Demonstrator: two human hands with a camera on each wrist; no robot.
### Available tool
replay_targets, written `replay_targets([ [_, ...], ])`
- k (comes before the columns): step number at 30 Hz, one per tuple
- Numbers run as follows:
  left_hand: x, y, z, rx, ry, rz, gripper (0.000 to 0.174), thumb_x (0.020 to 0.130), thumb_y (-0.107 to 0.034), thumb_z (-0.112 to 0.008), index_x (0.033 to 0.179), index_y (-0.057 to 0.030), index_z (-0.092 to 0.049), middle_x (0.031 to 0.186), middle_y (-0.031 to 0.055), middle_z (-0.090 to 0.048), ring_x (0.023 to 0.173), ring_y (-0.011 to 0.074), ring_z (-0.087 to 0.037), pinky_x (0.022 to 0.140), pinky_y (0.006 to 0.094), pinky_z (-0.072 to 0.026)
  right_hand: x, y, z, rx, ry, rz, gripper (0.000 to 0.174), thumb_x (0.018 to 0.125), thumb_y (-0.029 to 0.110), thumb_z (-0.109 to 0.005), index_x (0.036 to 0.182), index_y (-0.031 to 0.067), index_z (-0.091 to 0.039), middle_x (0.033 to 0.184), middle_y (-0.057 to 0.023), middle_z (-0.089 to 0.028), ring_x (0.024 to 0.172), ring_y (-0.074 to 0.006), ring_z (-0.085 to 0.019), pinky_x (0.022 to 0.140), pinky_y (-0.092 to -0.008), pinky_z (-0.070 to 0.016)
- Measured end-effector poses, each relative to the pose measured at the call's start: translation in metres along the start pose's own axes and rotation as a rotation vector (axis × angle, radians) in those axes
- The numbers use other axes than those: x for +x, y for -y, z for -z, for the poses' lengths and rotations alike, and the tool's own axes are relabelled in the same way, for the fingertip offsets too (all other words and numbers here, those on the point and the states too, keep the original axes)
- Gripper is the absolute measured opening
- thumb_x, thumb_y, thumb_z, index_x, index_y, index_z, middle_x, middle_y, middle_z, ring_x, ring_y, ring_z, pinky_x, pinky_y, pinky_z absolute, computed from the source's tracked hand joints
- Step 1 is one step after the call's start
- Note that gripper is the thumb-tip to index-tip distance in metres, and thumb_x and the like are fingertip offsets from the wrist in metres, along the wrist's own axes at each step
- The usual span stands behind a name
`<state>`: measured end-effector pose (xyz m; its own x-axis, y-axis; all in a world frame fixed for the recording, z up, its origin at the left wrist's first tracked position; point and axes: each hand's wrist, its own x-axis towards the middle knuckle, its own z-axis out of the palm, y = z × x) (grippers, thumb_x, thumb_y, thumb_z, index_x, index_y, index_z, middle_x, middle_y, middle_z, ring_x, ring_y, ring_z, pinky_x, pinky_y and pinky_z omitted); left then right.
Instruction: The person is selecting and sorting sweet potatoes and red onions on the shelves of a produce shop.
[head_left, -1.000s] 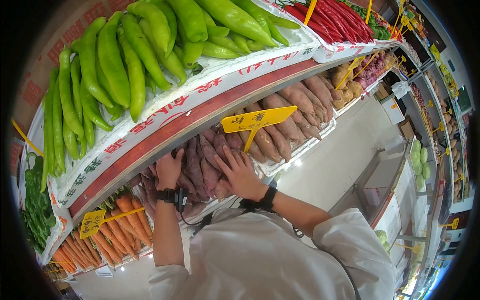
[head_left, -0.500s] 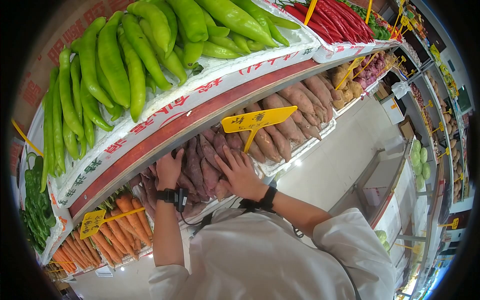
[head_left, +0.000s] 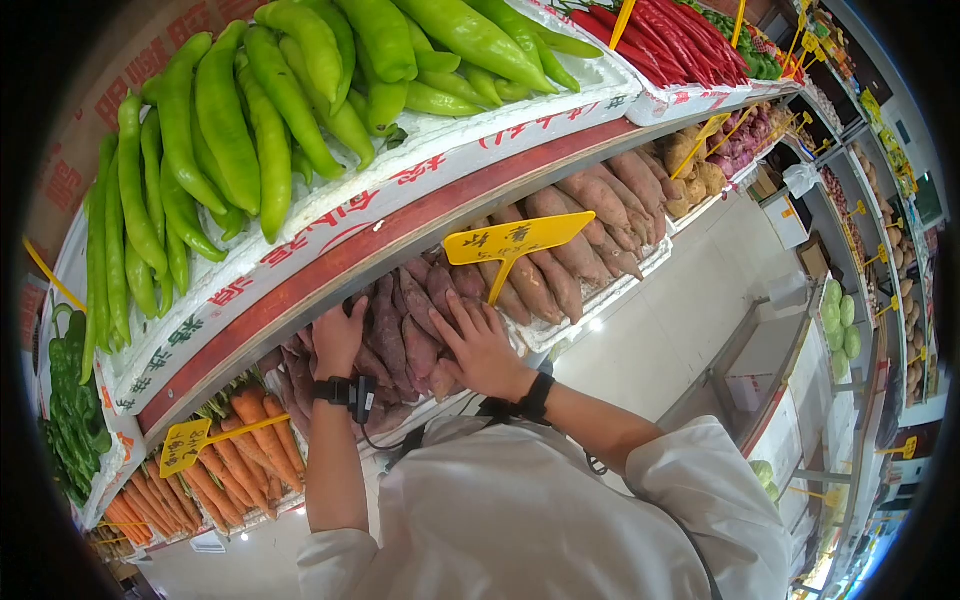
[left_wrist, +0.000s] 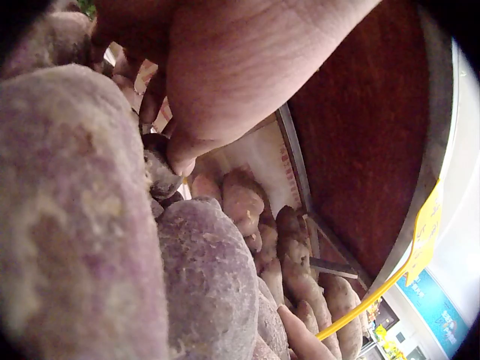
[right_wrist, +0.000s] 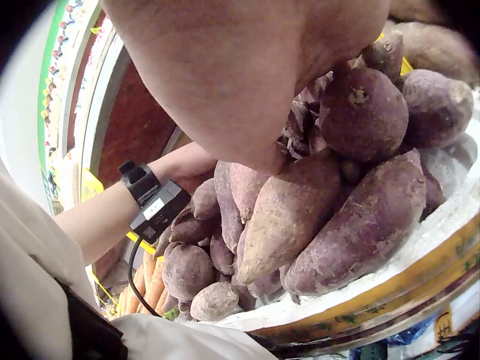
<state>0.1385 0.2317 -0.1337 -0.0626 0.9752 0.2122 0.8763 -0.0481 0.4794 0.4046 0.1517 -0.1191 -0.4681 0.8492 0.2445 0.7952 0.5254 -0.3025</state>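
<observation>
Purple sweet potatoes (head_left: 388, 335) lie heaped in a white foam box under the red-edged shelf. My left hand (head_left: 338, 338) rests on the left part of the heap, fingers pointing toward the shelf. Its thumb (left_wrist: 184, 150) touches a small dark sweet potato (left_wrist: 161, 174) in the left wrist view. On the heap's right side lies my right hand (head_left: 487, 352), fingers spread and reaching forward. Below its palm, the right wrist view shows a tan-purple sweet potato (right_wrist: 292, 214) beside a larger purple one (right_wrist: 360, 225). My right fingertips are hidden there.
Long green peppers (head_left: 225, 130) fill the foam box above the shelf edge (head_left: 300, 285). Carrots (head_left: 235, 470) lie to the left, brownish sweet potatoes (head_left: 560, 270) to the right. A yellow price sign (head_left: 518, 238) stands just beyond my right hand.
</observation>
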Motion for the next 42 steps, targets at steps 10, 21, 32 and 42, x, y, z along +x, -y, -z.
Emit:
replay_targets([
  [10,0.000,-0.003,0.003,-0.011,0.020,0.021,0.049,0.091,-0.031,-0.076,0.128,0.0000,-0.064,0.127,0.0268,-0.065,0.120,0.0473,-0.059,0.101,0.0502,-0.0475,0.000,0.000,0.000,0.004,0.002,-0.003,0.081,0.089,0.035,-0.067,0.159,0.0080,-0.035,0.161,-0.0297,-0.030,0.136,-0.0472,-0.044,0.117,-0.0606,-0.0287],
  [21,-0.002,-0.004,0.005,0.010,-0.005,0.006,0.049,0.092,-0.038,-0.071,0.128,-0.0036,-0.066,0.125,0.0251,-0.066,0.119,0.0462,-0.060,0.101,0.0510,-0.0484,0.000,-0.004,-0.007,0.012,0.057,0.002,0.085,0.088,0.035,-0.070,0.160,0.0085,-0.033,0.164,-0.0293,-0.024,0.142,-0.0466,-0.038,0.118,-0.0608,-0.0268],
  [32,-0.075,-0.020,0.061,-0.163,0.032,0.146,0.047,0.086,-0.030,-0.077,0.126,-0.0065,-0.068,0.134,0.0190,-0.058,0.128,0.0427,-0.051,0.113,0.0501,-0.0387,0.005,-0.001,-0.003,0.039,0.059,-0.006,0.085,0.085,0.032,-0.073,0.158,0.0092,-0.036,0.162,-0.0294,-0.028,0.142,-0.0465,-0.037,0.115,-0.0643,-0.0280],
  [42,-0.116,-0.019,0.050,0.112,0.059,-0.036,0.074,0.087,-0.044,-0.075,0.151,-0.0163,-0.051,0.158,0.0195,-0.040,0.147,0.0427,-0.033,0.120,0.0641,-0.0223,0.048,0.021,0.016,0.128,0.105,0.126,0.082,0.083,0.029,-0.079,0.155,0.0138,-0.043,0.153,-0.0284,-0.041,0.143,-0.0468,-0.038,0.119,-0.0541,-0.0315],
])
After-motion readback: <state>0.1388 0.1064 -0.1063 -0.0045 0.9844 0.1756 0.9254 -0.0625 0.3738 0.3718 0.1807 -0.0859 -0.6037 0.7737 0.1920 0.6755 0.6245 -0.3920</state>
